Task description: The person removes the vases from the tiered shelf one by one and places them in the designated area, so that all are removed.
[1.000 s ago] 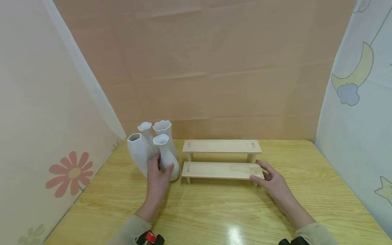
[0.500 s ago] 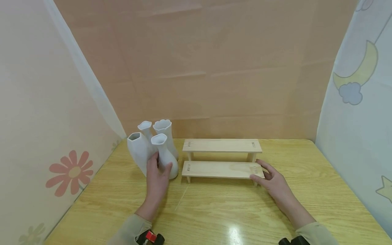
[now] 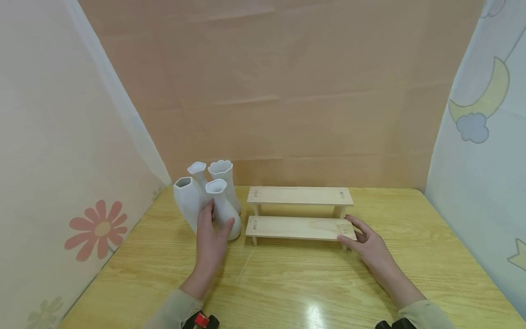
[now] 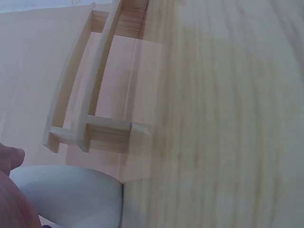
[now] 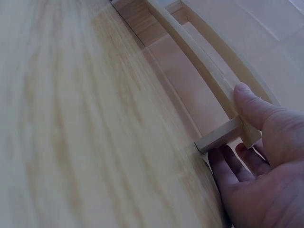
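Observation:
Several white vases stand grouped at the left of the table. My left hand (image 3: 212, 235) grips the front one, a vase (image 3: 226, 214) with an angular flared rim; its thumb lies across the lower front and its fingers pass behind, partly hidden. In the left wrist view, this vase's pale body (image 4: 76, 194) stands upright on the wood surface beside the thumb (image 4: 13, 156). My right hand (image 3: 370, 246) holds the right end of a two-tier wooden display stand (image 3: 296, 227). Its thumb (image 5: 247, 97) presses the lower board's front edge, and the other fingers curl around the end.
Close left of the held vase is a faceted vase (image 3: 189, 201). Behind are a slim-necked vase (image 3: 198, 172) and a scalloped-rim vase (image 3: 226, 178). The stand's upper board (image 3: 300, 195) sits near the brown back wall (image 3: 287, 100). Printed side panels flank the table (image 3: 279, 278).
The front vase has shifted very slightly left with my left hand, widening the gap to the stand. My right hand and the stand stay in place; the head view has turned a little.

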Demonstrator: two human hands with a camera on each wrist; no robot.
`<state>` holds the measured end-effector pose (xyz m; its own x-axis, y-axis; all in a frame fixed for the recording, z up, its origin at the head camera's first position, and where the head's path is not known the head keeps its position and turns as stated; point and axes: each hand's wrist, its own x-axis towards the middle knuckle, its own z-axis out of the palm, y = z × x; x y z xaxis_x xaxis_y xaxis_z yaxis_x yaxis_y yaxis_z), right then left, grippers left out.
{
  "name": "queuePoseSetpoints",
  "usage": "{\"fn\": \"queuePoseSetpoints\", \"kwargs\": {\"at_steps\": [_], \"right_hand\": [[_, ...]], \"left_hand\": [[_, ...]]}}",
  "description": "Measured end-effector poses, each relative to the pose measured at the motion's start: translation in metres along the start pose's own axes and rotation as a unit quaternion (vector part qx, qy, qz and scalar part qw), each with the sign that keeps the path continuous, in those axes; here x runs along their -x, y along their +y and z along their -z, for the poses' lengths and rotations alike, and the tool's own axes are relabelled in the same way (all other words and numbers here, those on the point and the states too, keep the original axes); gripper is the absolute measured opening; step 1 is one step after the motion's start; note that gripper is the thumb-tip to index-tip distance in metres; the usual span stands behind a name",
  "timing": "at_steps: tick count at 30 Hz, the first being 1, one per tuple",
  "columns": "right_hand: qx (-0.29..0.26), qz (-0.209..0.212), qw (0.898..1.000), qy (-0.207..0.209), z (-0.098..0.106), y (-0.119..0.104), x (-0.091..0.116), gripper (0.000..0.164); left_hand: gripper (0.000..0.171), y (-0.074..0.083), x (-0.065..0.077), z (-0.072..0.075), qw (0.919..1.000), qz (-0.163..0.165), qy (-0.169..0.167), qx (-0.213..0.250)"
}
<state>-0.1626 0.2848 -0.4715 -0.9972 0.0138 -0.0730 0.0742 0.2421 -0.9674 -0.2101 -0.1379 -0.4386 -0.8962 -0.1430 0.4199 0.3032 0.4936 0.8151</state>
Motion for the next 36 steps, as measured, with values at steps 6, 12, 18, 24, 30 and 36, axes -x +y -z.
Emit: {"fn": "queuePoseSetpoints", "kwargs": {"at_steps": [6,12,18,24,30,36], "right_hand": [[-0.002,-0.001,1.0,0.0,0.003,-0.003,0.005,0.096],[0.041,0.019,0.999,0.002,0.009,-0.01,0.013,0.099],[0.08,0.038,0.996,0.005,0.016,-0.017,0.021,0.098],[0.116,0.06,0.991,0.012,0.022,-0.024,0.03,0.098],[0.18,0.101,0.978,0.03,0.025,-0.033,0.038,0.097],[0.242,0.126,0.96,0.059,0.023,-0.042,0.045,0.098]], "left_hand": [[0.087,0.015,0.005,0.007,0.999,-0.032,0.008,-0.03],[0.085,0.032,0.005,0.014,0.9921,-0.1,0.045,-0.061],[0.085,0.044,0.006,0.016,0.984,-0.155,0.053,-0.07],[0.086,0.052,0.006,0.015,0.9748,-0.197,0.054,-0.09],[0.085,0.059,0.001,0.011,0.9623,-0.239,0.06,-0.117],[0.083,0.071,-0.002,0.001,0.9405,-0.298,0.055,-0.154]]}}
